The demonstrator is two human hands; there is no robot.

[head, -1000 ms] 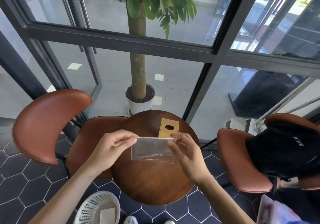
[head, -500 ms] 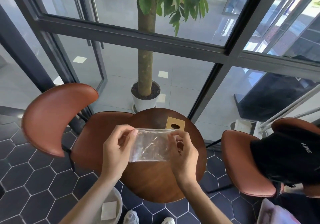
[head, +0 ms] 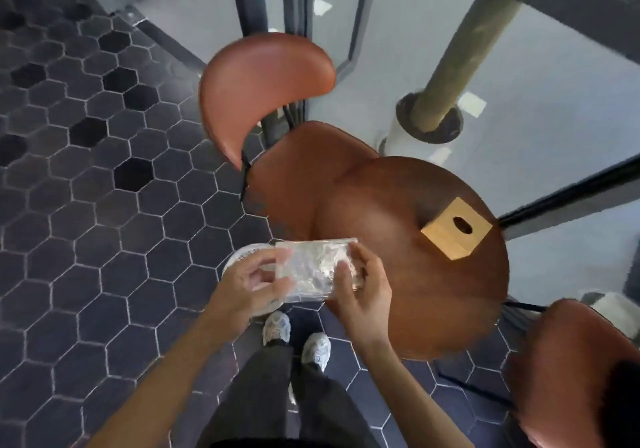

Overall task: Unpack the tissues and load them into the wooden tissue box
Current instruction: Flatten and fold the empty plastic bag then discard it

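A clear, crinkled plastic wrapper (head: 313, 267) is held between both my hands, over the floor just left of the round wooden table (head: 429, 305). My left hand (head: 247, 286) grips its left side. My right hand (head: 362, 283) pinches its right end. The wrapper looks empty and see-through; no tissues show. The wooden tissue box (head: 456, 227), light wood with an oval slot on top, stands on the far right part of the table, well apart from both hands.
A white basket (head: 242, 259) sits on the hexagon-tiled floor, mostly hidden under my left hand. A brown leather chair (head: 277, 108) stands left of the table, another (head: 575, 371) at the right. A potted tree (head: 429, 125) stands behind glass. My shoes (head: 298, 336) are below.
My view has swung down and to the left. Both hands have carried the wrapper off the table's middle to above the white basket on the floor. The tissue box stays on the table.
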